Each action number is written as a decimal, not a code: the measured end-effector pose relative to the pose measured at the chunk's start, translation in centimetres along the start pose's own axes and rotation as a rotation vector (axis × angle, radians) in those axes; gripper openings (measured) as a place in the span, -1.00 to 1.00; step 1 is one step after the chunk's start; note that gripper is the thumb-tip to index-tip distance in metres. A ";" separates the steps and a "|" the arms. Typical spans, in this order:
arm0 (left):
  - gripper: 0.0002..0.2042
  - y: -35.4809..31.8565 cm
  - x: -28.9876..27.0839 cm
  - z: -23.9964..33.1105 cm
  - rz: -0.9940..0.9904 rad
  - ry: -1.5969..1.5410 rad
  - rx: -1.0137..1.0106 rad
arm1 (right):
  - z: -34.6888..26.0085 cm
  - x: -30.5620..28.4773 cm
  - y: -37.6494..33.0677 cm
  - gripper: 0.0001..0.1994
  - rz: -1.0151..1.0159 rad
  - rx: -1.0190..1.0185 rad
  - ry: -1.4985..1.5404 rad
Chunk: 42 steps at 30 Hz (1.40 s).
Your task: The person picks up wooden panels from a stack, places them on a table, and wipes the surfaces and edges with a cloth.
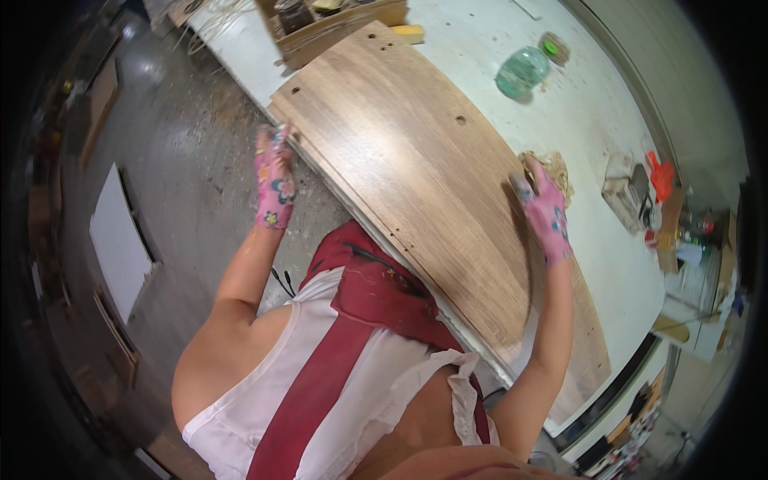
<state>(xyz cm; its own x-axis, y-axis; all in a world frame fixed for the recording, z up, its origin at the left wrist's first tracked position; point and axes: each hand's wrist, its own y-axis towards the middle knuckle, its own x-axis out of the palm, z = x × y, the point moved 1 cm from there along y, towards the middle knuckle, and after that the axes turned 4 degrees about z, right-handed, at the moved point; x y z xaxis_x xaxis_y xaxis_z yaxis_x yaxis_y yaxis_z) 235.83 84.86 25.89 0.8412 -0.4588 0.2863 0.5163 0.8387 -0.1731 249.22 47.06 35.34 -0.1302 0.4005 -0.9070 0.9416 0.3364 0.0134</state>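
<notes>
A wood-grain board point(416, 152) with one curved long side and several drilled holes lies across the white worktable. My left hand point(274, 180), in a pink flowered glove, is beside the straight near edge, close to the board's left end. Its fingers point away from me and look apart, slightly blurred; I see nothing in them. Over the curved far edge, my right hand point(548, 212) wears a matching glove. Its fingers are bent around a crumpled pale rag point(563, 174), which shows on the hand's far side and is partly hidden by it.
On the white worktable point(472, 48) a green-capped bottle point(524, 72) lies beyond the board. A cardboard box point(336, 32) with jars stands at the far left end. A clear container point(624, 192) sits at right. A white panel point(122, 240) is on the floor at left.
</notes>
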 end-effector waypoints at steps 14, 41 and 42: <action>-0.69 0.6 2.5 -2.7 -0.233 -0.004 -0.161 | 0.5 5.9 8.4 -0.47 -0.356 0.348 0.563; -0.45 -0.3 3.9 -2.1 -0.302 0.012 -0.082 | 2.9 6.9 7.7 -0.63 -0.132 -0.197 -0.110; -0.54 -0.1 3.1 -2.5 -0.334 0.044 -0.017 | 2.1 6.9 7.4 -0.62 -0.099 -0.169 -0.078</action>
<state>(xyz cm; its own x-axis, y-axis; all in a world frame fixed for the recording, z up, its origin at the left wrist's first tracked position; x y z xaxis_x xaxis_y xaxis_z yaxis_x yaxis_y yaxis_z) 238.81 82.59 24.47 0.6307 -0.7201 0.2891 0.7671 0.6348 -0.0926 255.95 50.53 28.35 -0.1892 0.2935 -0.9371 0.8592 0.5115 -0.0133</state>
